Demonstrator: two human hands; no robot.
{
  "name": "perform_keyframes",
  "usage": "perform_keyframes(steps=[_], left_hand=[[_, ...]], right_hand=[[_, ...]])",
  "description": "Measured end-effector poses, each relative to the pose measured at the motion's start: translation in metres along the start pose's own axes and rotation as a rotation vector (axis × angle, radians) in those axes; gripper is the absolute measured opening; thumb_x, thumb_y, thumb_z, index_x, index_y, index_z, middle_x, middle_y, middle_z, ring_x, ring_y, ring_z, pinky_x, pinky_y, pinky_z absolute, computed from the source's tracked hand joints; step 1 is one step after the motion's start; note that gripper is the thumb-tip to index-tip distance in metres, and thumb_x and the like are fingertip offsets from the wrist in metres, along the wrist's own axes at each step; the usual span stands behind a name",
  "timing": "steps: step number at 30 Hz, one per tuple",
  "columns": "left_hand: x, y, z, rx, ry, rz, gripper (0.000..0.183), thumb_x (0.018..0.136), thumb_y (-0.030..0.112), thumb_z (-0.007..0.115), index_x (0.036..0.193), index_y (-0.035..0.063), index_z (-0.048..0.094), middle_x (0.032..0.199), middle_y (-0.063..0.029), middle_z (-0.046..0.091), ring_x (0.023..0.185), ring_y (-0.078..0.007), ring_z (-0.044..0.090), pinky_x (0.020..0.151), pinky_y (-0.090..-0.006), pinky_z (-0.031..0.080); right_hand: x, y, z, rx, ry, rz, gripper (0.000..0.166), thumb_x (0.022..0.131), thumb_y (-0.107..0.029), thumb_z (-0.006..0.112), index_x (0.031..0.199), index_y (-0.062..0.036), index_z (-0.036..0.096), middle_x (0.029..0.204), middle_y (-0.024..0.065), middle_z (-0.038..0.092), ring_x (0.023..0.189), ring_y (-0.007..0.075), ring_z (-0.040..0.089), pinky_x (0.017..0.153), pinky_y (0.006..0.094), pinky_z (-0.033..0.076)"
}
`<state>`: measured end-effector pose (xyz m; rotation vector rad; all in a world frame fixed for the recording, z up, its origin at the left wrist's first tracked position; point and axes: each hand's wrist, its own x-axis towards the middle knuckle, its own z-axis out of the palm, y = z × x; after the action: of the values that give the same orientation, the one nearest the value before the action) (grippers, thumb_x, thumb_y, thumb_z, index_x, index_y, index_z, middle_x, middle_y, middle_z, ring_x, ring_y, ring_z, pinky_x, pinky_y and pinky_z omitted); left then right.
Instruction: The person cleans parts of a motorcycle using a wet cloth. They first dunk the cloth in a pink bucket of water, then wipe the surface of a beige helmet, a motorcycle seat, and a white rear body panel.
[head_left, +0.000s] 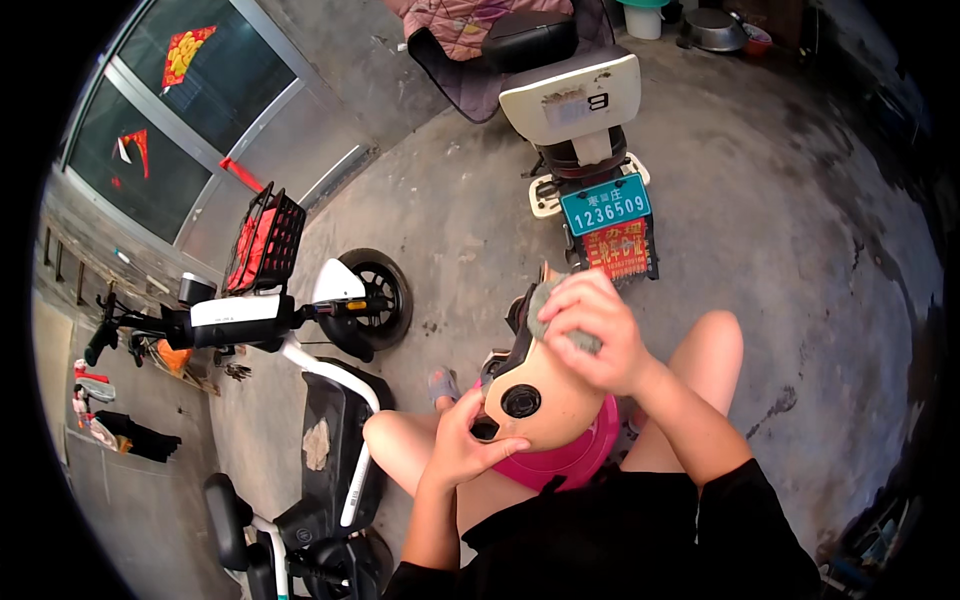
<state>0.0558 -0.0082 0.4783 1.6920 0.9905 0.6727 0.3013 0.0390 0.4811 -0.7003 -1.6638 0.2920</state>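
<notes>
A cream-coloured helmet with a round black side fitting and dark lining is held over a bright pink basin between my knees. My left hand grips its lower left rim, thumb on the outside of the shell. Bunched under the fingers of my right hand is a grey-green cloth, pressed against the top of the shell. My hand and the cloth hide part of the helmet. Only the rim and near wall of the basin show; its contents are hidden.
A white and black electric scooter with a basket stands at the left, a rag on its footboard. Ahead is a second scooter with a plate bearing writing. A white bucket and a metal basin sit at the back.
</notes>
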Motion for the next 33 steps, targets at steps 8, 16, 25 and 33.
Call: perform_keyframes(steps=[8,16,25,33], left_hand=[[-0.007,-0.007,-0.003,-0.276,0.005,0.112,0.069,0.061,0.015,0.09,0.116,-0.0037,0.052,0.105,-0.0059,0.062,0.099,-0.0126,0.058,0.087,-0.0275,0.047],[-0.016,-0.051,-0.024,-0.36,-0.144,0.053,0.077,0.053,0.01,0.092,0.119,-0.0038,0.054,0.108,-0.0054,0.063,0.1,-0.0118,0.058,0.088,-0.0279,0.047],[-0.023,-0.067,-0.042,-0.384,-0.242,0.057,0.082,0.054,0.01,0.091,0.125,-0.004,0.052,0.112,-0.0051,0.063,0.104,-0.013,0.056,0.091,-0.0287,0.043],[0.018,0.003,-0.014,-0.367,0.232,0.267,0.047,0.087,0.033,0.064,0.117,-0.0021,0.056,0.105,-0.0053,0.062,0.095,-0.0129,0.056,0.086,-0.0283,0.044]], right_hand=[[-0.008,0.089,-0.012,0.919,-0.083,0.768,0.036,0.084,-0.033,0.068,0.103,-0.004,0.059,0.107,0.0081,0.059,0.105,0.0172,0.054,0.092,0.0321,0.044],[0.0,0.116,-0.029,0.888,-0.538,0.734,0.06,0.065,-0.047,0.082,0.098,0.0002,0.064,0.097,0.0093,0.064,0.096,0.0195,0.061,0.086,0.0317,0.049],[0.032,0.062,-0.036,0.876,-1.014,0.662,0.049,0.07,-0.034,0.081,0.095,0.0055,0.068,0.087,0.0097,0.068,0.08,0.0148,0.062,0.074,0.0269,0.05],[0.042,0.024,-0.023,0.501,-0.977,0.624,0.044,0.07,-0.038,0.08,0.09,-0.0001,0.071,0.079,0.0099,0.068,0.075,0.0141,0.062,0.068,0.0274,0.049]])
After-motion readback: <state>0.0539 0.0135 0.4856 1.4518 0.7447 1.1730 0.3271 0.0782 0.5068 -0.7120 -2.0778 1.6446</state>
